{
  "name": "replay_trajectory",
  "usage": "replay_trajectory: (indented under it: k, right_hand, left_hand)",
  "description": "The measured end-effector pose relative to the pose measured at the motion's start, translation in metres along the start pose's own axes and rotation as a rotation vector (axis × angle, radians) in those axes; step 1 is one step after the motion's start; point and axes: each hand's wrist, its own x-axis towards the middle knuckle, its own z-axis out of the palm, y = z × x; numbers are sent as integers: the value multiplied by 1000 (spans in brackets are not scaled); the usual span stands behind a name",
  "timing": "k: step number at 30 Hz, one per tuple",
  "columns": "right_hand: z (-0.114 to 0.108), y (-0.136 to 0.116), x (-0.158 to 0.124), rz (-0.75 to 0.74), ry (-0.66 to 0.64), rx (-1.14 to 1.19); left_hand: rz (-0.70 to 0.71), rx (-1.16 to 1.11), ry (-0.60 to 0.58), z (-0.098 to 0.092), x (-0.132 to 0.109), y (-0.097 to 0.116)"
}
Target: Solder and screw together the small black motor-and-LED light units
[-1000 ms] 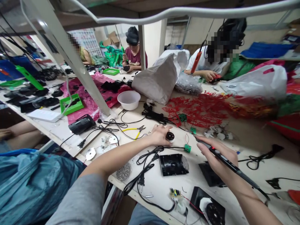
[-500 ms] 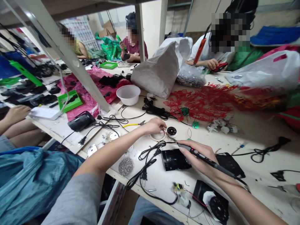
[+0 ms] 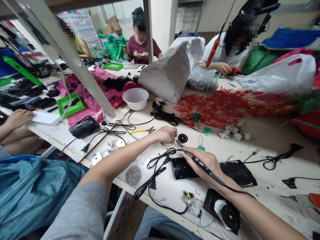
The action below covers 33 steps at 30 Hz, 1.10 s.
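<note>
The left hand, at the centre of the frame, has its fingertips drawn together, pinching at the rim of a white ring that lies flat on the table; what else the fingers grip is too small to tell; just to the right of the ring, touching or nearly so, sits 1 small black round part. The right hand, lower and right of centre, is closed around a black soldering pen, held like a pencil, its tip aimed up-left at the ring and the round part; under this hand lies a black housing. A black cable loops left of the housing; further lower left stands a dish of screws; 2 green circuit boards lie right of the round part. Yellow-handled pliers lie left of the left hand; a white bowl stands above them; a heap of red plastic parts spreads across the upper right.
</note>
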Motion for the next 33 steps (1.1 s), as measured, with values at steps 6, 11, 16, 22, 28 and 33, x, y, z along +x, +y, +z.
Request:
replay_trajectory:
  k: [6,11,16,22,28,33]
  right_hand:
    - [6,1,-3,-4,33,-46]
    - [9,0,-7,20,42,-61]
    - [11,-2,-6,16,36,-66]
    - [11,-4,-4,-1,37,-77]
    - [11,-5,-3,-15,34,-84]
    - [11,-5,-3,-30,37,-91]
  left_hand:
    - [44,19,50,2,-9,5]
    - [55,44,78,6,-12,6]
    - [50,44,83,8,-12,5]
    - [57,45,76,6,-14,4]
    - [66,37,74,6,-15,3]
    - [90,24,83,6,-13,0]
